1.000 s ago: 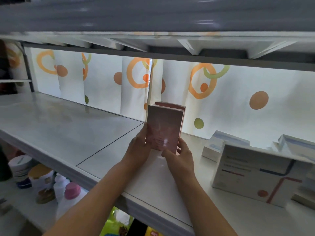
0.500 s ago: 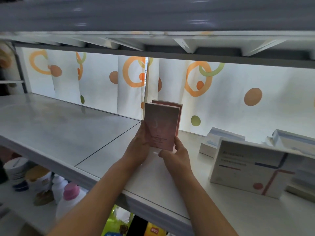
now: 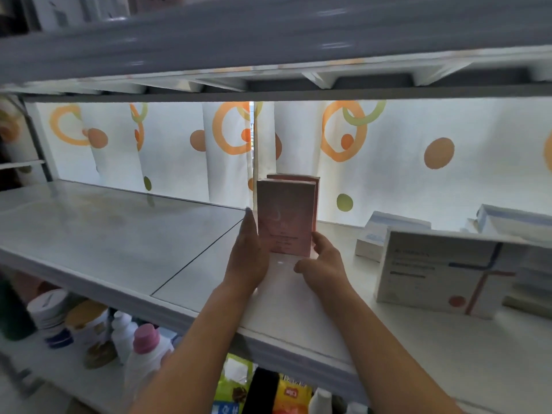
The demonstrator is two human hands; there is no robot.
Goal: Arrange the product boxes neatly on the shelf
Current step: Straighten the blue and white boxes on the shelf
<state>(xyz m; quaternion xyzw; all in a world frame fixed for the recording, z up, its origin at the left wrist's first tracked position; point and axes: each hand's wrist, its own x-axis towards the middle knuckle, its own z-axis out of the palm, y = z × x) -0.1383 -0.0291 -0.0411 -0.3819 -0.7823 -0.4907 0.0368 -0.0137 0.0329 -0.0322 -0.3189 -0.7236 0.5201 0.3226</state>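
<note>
A pink product box (image 3: 283, 216) stands upright on the white shelf (image 3: 119, 234), near its middle. A second pink box (image 3: 298, 177) stands right behind it, mostly hidden. My left hand (image 3: 246, 258) lies flat against the front box's left side. My right hand (image 3: 324, 261) touches its lower right corner with the fingers. Both hands hold the front box between them. To the right stands a large white box with red and blue lines (image 3: 442, 273). Behind it lie two white and blue boxes (image 3: 388, 231), (image 3: 507, 218).
A curtain with orange rings and dots (image 3: 388, 150) hangs behind the shelf. The upper shelf's grey edge (image 3: 268, 40) runs close overhead. Below, on the lower shelf, stand jars (image 3: 53, 309), a bottle with a pink cap (image 3: 143, 354) and coloured packets (image 3: 268, 392).
The front pink box has moved slightly back, closer to the box behind it. Both hands have stayed on its sides.
</note>
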